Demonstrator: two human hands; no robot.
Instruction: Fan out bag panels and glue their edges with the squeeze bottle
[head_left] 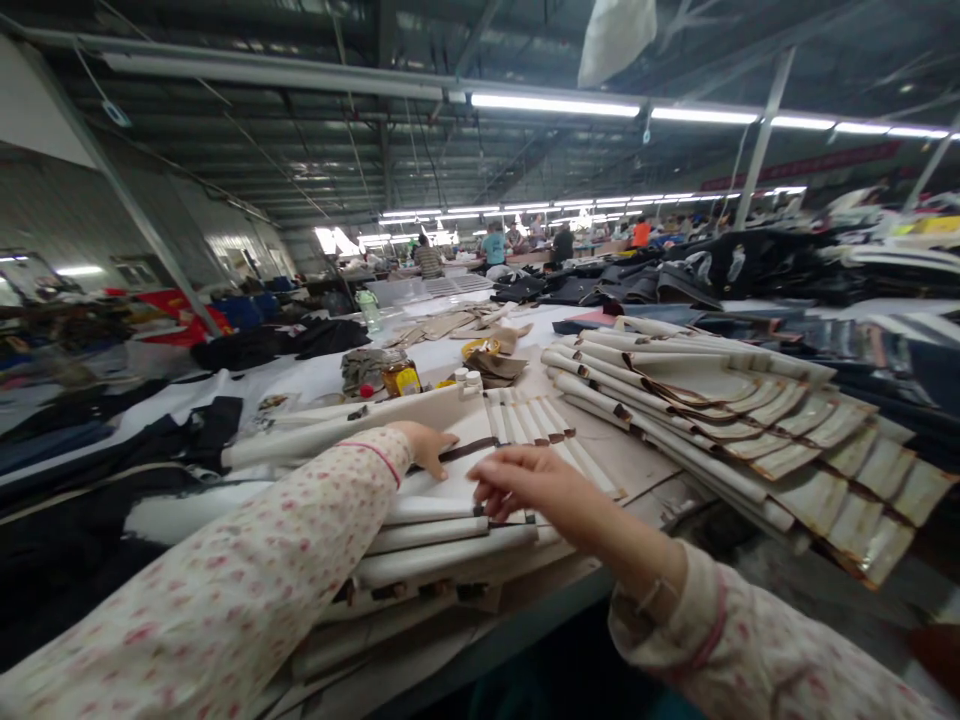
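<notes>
Cream fabric pieces point(469, 415) with dark brown edges lie layered on the work table in front of me. My left hand point(424, 445) rests on them, thumb and fingers spread, beside a dark brown strip point(472, 446). Just right of it, my right hand point(529, 480) is over the same cloth with its fingers curled together. Whether anything is pinched in those fingertips is hidden. Below both hands, folded cream layers point(457, 555) hang toward the table's near edge. A ribbed row of cream strips point(529, 415) lies beyond my right hand.
A tall fanned stack of cream pieces point(720, 400) fills the right side. Behind my hands stand an amber jar point(402, 378), small white bottles point(466, 378) and a yellow tape roll point(481, 347). Dark cloth point(187, 440) lies left. Several people work far off.
</notes>
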